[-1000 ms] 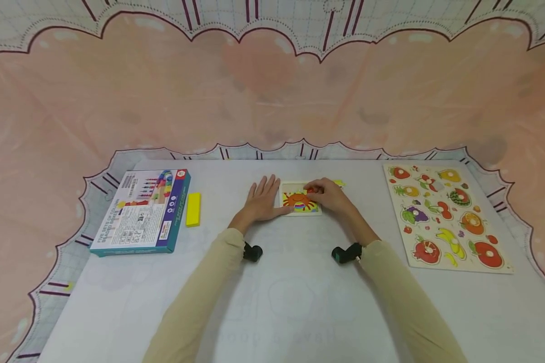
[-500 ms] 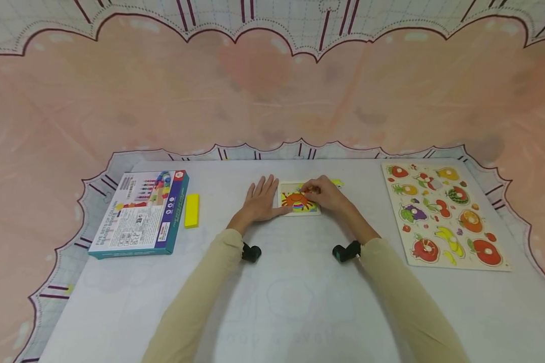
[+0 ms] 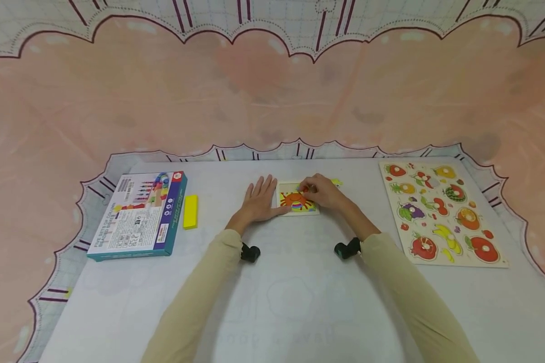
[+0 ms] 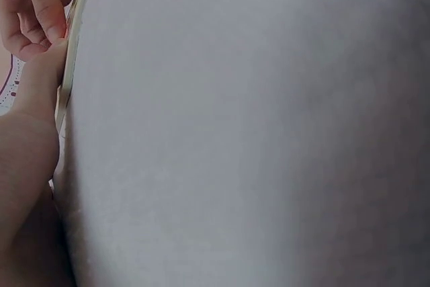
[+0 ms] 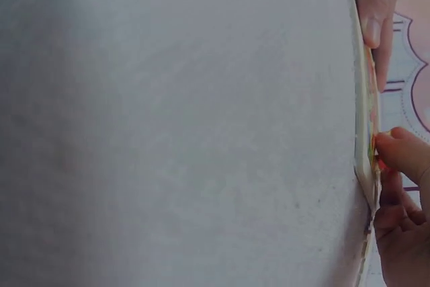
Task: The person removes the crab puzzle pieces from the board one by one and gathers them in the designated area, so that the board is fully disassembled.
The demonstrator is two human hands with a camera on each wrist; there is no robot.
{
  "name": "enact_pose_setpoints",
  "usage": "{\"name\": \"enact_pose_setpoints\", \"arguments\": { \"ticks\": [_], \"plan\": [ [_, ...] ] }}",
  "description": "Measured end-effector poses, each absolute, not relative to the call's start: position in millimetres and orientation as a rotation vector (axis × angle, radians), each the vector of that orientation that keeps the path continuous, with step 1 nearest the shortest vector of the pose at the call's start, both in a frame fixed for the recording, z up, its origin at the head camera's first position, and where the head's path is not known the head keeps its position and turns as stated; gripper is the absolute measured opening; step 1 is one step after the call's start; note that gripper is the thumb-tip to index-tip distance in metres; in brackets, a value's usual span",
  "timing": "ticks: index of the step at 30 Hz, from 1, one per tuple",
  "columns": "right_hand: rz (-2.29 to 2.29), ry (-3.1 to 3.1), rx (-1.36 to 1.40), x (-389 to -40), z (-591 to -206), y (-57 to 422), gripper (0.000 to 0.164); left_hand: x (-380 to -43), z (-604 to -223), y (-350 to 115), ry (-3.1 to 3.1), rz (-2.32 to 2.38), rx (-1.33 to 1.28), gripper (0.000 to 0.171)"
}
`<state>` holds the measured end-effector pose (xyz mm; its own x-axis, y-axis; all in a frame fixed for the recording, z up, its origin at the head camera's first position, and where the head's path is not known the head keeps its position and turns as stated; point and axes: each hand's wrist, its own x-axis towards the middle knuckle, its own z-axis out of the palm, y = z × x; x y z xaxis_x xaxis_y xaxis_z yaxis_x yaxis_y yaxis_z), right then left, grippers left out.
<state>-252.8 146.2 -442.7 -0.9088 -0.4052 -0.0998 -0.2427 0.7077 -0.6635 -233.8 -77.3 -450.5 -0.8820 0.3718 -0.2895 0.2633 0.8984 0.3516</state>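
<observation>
A small wooden crab puzzle [image 3: 296, 210] lies flat at the middle of the table, an orange crab on a yellow ground inside a pale frame. My left hand [image 3: 257, 202] is spread on the table at its left, the thumb reaching over the frame's lower left corner. At the puzzle's upper right, my right hand [image 3: 324, 192] pinches a small red puzzle piece [image 3: 305, 188] between thumb and fingers, close over the board. That piece also shows as a bit of red [image 5: 383, 165] in the right wrist view; its shape is mostly hidden by the fingers.
Behind the right hand a yellow-green piece [image 3: 337, 182] peeks out. A yellow block [image 3: 191, 212] and a boxed toy set [image 3: 136, 217] lie to the left. On the right is a fruit puzzle board [image 3: 442, 214]. Black wrist cameras [image 3: 251, 253] hang under both sleeves.
The right hand's fingers have shifted slightly at the puzzle's upper right, still pinching the red piece. My left hand keeps its place. The whole head view has drifted a little.
</observation>
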Motion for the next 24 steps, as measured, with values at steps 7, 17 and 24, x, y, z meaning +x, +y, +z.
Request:
{"name": "enact_pose_setpoints", "arguments": {
  "ticks": [7,17,24],
  "plan": [
    [-1.348,2.606,-0.303,-252,-444,152,0.019,-234,-450,-75,2.722,0.423,0.479,0.098],
    [-1.56,2.483,-0.039,-255,-440,198,0.035,-234,-450,-74,2.718,0.434,0.465,0.099],
    [-1.418,2.566,-0.009,-256,-439,236,0.039,-234,-451,-77,2.717,0.426,0.451,0.1]
  ]
}}
